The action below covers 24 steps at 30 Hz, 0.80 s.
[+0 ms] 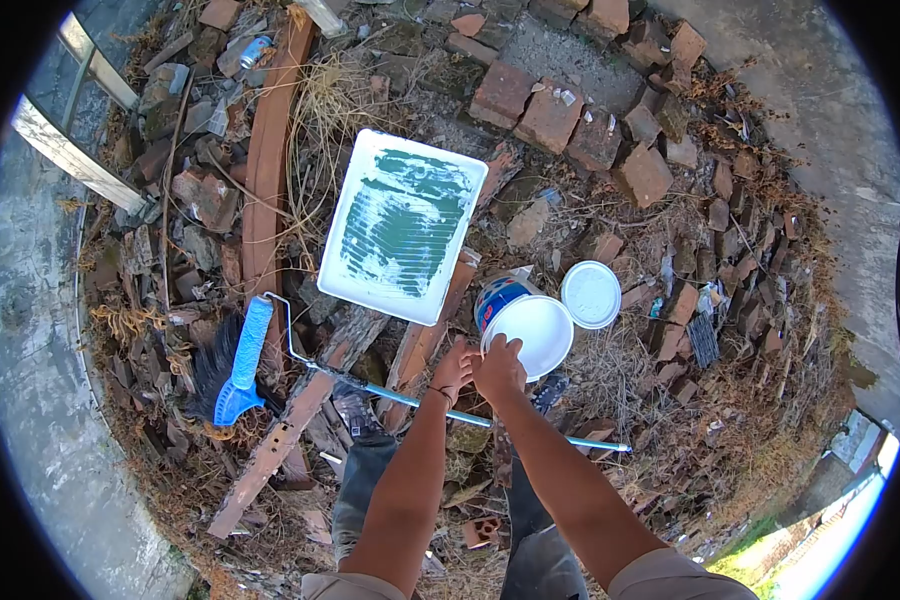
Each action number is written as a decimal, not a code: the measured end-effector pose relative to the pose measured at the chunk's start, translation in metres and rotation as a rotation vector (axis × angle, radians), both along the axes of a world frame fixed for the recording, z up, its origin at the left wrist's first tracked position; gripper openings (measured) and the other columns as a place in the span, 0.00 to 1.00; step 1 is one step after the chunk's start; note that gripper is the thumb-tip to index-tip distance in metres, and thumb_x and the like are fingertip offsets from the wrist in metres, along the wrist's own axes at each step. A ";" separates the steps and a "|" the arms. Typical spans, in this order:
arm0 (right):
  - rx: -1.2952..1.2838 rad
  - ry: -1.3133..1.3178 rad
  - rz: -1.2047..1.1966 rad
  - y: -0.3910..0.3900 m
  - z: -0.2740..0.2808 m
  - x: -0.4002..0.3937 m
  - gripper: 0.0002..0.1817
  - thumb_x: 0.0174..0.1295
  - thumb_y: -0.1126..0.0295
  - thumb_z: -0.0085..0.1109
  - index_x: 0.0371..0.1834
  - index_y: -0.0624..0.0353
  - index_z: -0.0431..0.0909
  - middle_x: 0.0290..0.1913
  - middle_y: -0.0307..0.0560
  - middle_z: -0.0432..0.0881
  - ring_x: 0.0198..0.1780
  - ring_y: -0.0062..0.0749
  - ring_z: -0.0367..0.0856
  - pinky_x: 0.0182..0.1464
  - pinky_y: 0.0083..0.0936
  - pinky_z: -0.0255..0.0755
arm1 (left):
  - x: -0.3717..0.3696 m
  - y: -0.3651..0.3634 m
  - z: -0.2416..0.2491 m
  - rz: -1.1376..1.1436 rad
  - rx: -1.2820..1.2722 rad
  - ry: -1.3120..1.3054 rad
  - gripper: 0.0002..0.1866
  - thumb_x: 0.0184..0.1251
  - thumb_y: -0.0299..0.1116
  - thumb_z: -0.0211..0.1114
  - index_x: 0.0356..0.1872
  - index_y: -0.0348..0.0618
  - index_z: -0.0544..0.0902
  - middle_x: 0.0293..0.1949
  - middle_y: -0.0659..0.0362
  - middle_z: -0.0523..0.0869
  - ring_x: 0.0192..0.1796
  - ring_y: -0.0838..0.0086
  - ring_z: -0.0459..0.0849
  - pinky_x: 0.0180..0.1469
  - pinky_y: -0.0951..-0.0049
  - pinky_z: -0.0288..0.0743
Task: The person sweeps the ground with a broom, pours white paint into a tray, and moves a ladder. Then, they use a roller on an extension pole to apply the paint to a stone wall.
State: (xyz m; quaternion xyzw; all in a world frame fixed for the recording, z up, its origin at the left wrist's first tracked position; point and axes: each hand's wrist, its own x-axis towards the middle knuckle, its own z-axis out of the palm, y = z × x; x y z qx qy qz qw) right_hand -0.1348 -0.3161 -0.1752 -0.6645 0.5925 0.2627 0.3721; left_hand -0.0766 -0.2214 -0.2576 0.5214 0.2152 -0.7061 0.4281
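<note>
A paint bucket [499,295] with a blue printed side leans toward me, its round white top [533,336] facing up. My right hand [500,372] is closed at the near left edge of that top, fingers curled on the rim. Close beside it, my left hand [454,369] has its fingers drawn together near the bucket's side; what they hold, if anything, is hidden. Just right of the bucket lies a white round lid [591,295]. Ahead stands a white paint tray [346,283] smeared with green and white. Under my wrists runs a light blue pole [475,419].
At the left, a paint roller [253,343] with a blue sleeve joins the pole, beside a blue-handled black-bristled brush [234,401]. Wooden planks [282,437], loose bricks [548,116] and dry grass cover the uneven ground. A crushed can [256,52] lies far left.
</note>
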 end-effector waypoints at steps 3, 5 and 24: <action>-0.070 0.059 0.057 0.000 -0.007 0.003 0.23 0.58 0.60 0.59 0.48 0.65 0.64 0.49 0.61 0.65 0.40 0.59 0.80 0.43 0.44 0.75 | 0.002 0.003 -0.003 0.046 -0.031 0.080 0.35 0.67 0.67 0.37 0.48 0.45 0.77 0.47 0.59 0.81 0.53 0.70 0.76 0.59 0.67 0.63; -0.091 0.075 0.111 -0.001 -0.009 0.001 0.22 0.59 0.60 0.58 0.47 0.66 0.65 0.49 0.61 0.66 0.39 0.58 0.81 0.42 0.44 0.76 | 0.005 0.001 0.003 0.082 -0.040 0.149 0.33 0.68 0.66 0.37 0.39 0.46 0.79 0.44 0.60 0.79 0.52 0.70 0.74 0.59 0.66 0.62; -0.009 -0.152 -0.128 -0.022 0.031 -0.030 0.24 0.62 0.56 0.47 0.34 0.73 0.77 0.33 0.75 0.77 0.41 0.64 0.78 0.46 0.47 0.69 | -0.028 -0.015 0.004 0.156 0.011 0.252 0.22 0.72 0.48 0.45 0.55 0.41 0.69 0.48 0.51 0.77 0.51 0.59 0.79 0.56 0.56 0.74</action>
